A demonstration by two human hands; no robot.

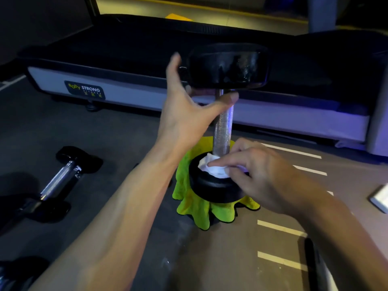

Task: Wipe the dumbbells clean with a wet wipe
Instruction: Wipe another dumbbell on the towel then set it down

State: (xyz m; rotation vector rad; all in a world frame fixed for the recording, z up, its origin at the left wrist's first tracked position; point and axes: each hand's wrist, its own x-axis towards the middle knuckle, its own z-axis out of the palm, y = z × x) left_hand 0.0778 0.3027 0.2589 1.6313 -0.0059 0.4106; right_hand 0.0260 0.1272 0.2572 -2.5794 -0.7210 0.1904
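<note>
A black dumbbell [223, 127] stands on end on a lime-green cloth [195, 204], its knurled chrome handle upright. My left hand [186, 106] steadies it near the top: the thumb lies across the handle just under the upper head, and the fingers reach up along that head's left side. My right hand [258, 175] presses a crumpled white wet wipe [212, 168] onto the top face of the lower head, beside the handle's base.
A second black dumbbell [56, 181] lies on the grey floor at the left. A treadmill deck [134, 85] with a "Body Strong" label runs across behind. White floor stripes lie at the right, and a white flat object [381, 198] sits at the right edge.
</note>
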